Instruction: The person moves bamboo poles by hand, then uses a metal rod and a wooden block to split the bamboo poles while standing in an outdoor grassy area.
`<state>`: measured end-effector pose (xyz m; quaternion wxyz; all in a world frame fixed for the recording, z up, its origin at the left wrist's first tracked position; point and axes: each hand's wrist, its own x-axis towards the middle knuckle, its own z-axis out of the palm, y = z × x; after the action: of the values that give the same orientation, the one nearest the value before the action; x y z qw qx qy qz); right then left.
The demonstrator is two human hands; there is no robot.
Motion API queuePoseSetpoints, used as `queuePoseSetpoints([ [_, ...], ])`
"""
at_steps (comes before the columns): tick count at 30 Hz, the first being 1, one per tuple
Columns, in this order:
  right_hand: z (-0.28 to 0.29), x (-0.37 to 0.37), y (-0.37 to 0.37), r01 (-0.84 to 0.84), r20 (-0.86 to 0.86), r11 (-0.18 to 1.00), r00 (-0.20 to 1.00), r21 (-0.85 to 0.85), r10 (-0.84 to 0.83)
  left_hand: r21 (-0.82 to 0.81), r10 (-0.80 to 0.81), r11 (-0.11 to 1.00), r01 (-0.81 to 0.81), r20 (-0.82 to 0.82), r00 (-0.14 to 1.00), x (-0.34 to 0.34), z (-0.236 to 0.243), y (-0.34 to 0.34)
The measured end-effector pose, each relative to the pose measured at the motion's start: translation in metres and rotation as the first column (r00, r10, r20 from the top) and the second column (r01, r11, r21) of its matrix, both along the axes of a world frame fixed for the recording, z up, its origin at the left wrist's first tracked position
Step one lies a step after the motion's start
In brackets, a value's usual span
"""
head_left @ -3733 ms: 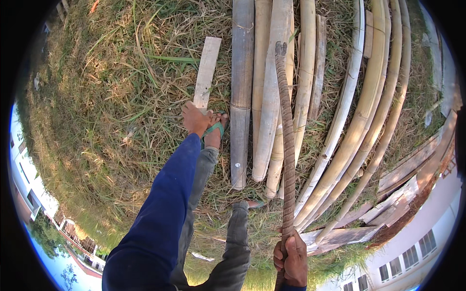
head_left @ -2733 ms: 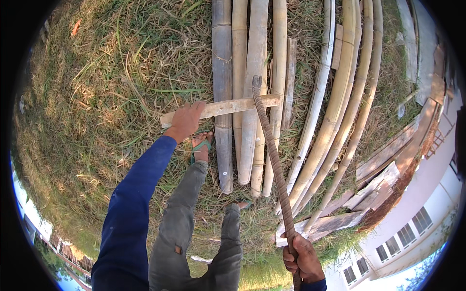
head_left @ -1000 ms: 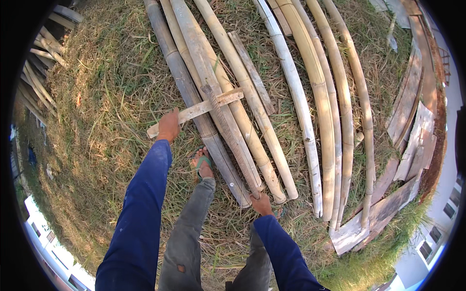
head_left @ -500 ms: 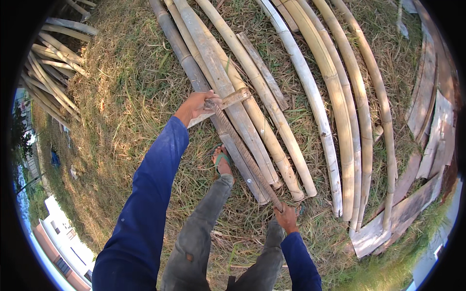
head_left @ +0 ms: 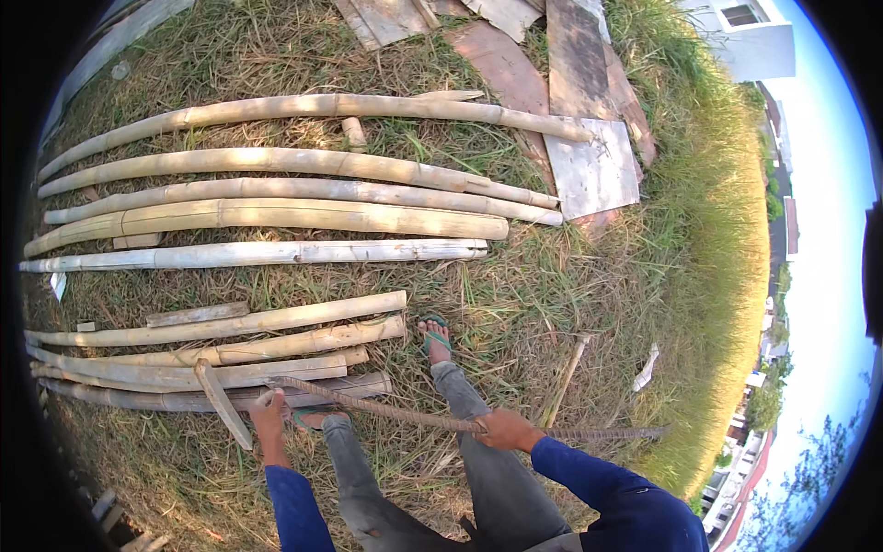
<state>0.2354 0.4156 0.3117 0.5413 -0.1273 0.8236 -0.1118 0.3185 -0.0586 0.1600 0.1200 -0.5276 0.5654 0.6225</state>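
Observation:
A long rusty ribbed steel bar [head_left: 395, 414] slants slightly down to the right across the front of my legs. My right hand [head_left: 504, 430] is wrapped round its middle, and the far end sticks out past my right forearm. At the bar's left end, my left hand [head_left: 269, 405] has its fingers curled in just below the tip; whether they grip it is hard to see. Beside that hand, a short wooden stick [head_left: 223, 405] leans across the nearest bamboo poles [head_left: 303, 394]. The bar's left end lies over these poles.
More bamboo poles [head_left: 349, 218] lie side by side farther off on the dry grass, with a short plank [head_left: 198, 314] between the groups. Weathered boards [head_left: 593, 170] lie at the far right of the poles. My sandalled foot [head_left: 436, 342] stands near the pole ends.
My view has turned to the right, so the poles now run sideways on the left. The steel bar has swung crosswise, and my right hand now holds it partway along, with a length showing beyond.

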Motion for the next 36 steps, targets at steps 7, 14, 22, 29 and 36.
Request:
queuePoseSetpoints([
  [7,0.061,0.038,0.083,0.283,0.01,0.943,0.957,0.176,-0.289,0.282,-0.511,0.809,0.515,-0.093,0.854,-0.192,0.061,0.281],
  [14,0.087,0.048,0.152,0.584,-0.028,0.787,0.806,0.198,-0.591,0.252,-0.581,0.539,0.804,-0.579,0.571,-0.417,0.207,0.542],
  [22,0.055,0.012,0.182,0.798,-0.119,0.572,0.597,0.188,-0.794,0.137,-0.727,0.652,0.746,-0.168,0.666,-0.293,0.053,0.439],
  [29,0.042,-0.008,0.202,0.794,-0.005,0.535,0.56,0.289,-0.829,-0.206,-0.608,0.554,0.806,0.561,0.561,0.012,0.007,0.171],
  [36,0.036,-0.006,0.22,0.735,0.0,0.675,0.676,0.069,-0.737,-0.313,-0.245,0.815,0.488,0.576,0.78,0.151,0.074,0.127],
])
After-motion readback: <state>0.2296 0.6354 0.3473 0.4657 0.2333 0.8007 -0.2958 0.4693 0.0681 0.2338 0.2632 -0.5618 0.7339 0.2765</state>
